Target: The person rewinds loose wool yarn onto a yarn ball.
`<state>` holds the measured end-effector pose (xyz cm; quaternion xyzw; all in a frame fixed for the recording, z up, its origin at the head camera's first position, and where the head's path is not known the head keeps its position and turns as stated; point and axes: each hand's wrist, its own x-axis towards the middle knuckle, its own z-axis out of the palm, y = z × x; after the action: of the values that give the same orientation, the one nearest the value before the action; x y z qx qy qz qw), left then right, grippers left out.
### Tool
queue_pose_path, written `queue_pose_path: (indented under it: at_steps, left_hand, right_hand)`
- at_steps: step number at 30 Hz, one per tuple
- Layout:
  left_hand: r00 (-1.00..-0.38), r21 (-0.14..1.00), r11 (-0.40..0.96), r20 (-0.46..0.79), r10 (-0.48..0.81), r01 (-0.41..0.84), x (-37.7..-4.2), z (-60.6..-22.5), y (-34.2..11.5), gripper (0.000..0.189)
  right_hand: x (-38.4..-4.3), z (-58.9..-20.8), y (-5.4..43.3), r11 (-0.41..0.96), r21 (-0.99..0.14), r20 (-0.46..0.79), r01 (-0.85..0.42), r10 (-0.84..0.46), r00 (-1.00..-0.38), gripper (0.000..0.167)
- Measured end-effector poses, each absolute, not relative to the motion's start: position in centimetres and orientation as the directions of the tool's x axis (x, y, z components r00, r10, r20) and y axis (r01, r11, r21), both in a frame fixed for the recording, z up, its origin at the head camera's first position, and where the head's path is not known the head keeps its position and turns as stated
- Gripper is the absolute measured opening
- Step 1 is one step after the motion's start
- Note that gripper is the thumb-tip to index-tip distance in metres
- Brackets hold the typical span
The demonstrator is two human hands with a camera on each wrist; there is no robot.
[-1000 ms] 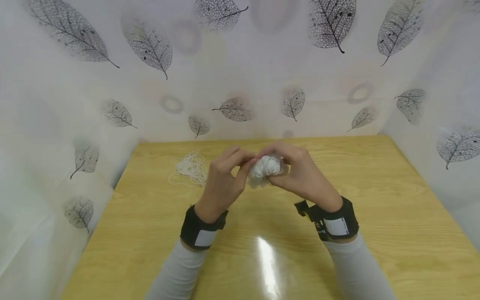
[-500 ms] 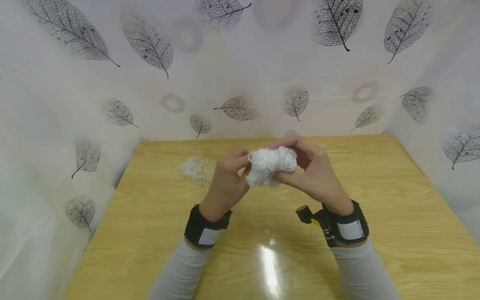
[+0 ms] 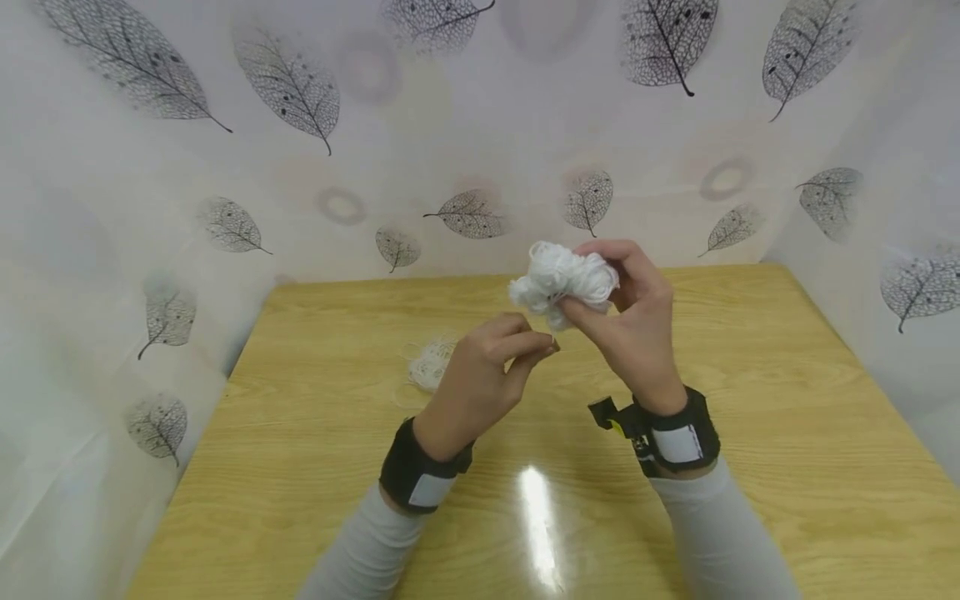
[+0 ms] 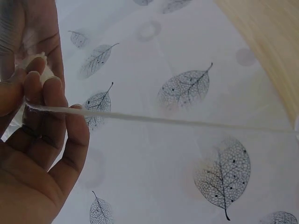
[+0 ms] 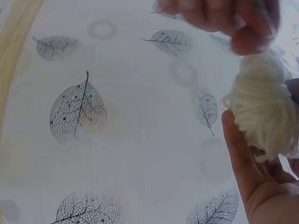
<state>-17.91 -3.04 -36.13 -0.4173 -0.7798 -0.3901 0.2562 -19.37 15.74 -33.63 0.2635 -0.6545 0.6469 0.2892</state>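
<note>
In the head view my right hand [image 3: 639, 333] holds a bundled skein of white yarn [image 3: 555, 271] up above the far part of the table, thumb on the near side and fingers behind. My left hand [image 3: 487, 371] is just below and left of the skein, thumb and fingertips pinched together on a strand. The left wrist view shows this white strand [image 4: 163, 120] stretched from the pinching fingers across to the right edge. Coiled loops of the skein [image 5: 264, 105] fill the right hand in the right wrist view.
A loose tangle of white yarn [image 3: 430, 364] lies on the wooden table [image 3: 337, 433], partly hidden behind the left hand. A leaf-patterned curtain [image 3: 487, 133] hangs along the back and both sides of the table.
The right hand has raised and turned the skein. My left hand has let go of the skein's side and moved down, pinching a strand. The loose tangle has shifted to the right.
</note>
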Motion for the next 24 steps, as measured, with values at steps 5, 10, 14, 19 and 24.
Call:
queue_pose_path:
  at_steps: [5,10,14,19,24]
  left_hand:
    - [-0.504,0.391,0.323,0.733,0.457,0.862,-17.6,-35.9,-3.0,0.004]
    - [-0.503,0.422,0.274,0.748,0.434,0.864,-17.5,-35.6,-3.5,0.005]
    - [-0.512,0.444,0.258,0.769,0.383,0.858,-17.8,-35.2,-4.3,0.005]
    - [-0.503,0.438,0.264,0.817,0.28,0.859,-18.3,-34.6,-5.5,0.003]
    - [-0.485,0.416,0.3,0.849,0.209,0.858,-18.8,-34.3,-6.3,0.005]
  right_hand:
    - [-19.7,-34.0,15.2,0.122,-0.673,0.738,-0.73,0.041,-0.674,0.042]
    - [-19.8,-34.4,15.1,0.282,-0.596,0.767,-0.752,-0.076,-0.637,0.038]
    - [-19.8,-34.6,15.2,0.37,-0.523,0.767,-0.768,-0.19,-0.614,0.038]
    - [-19.7,-34.4,15.1,0.341,-0.551,0.711,-0.762,-0.286,-0.643,0.04]
    - [-19.2,-34.0,15.2,0.242,-0.682,0.567,-0.69,-0.421,-0.708,0.039]
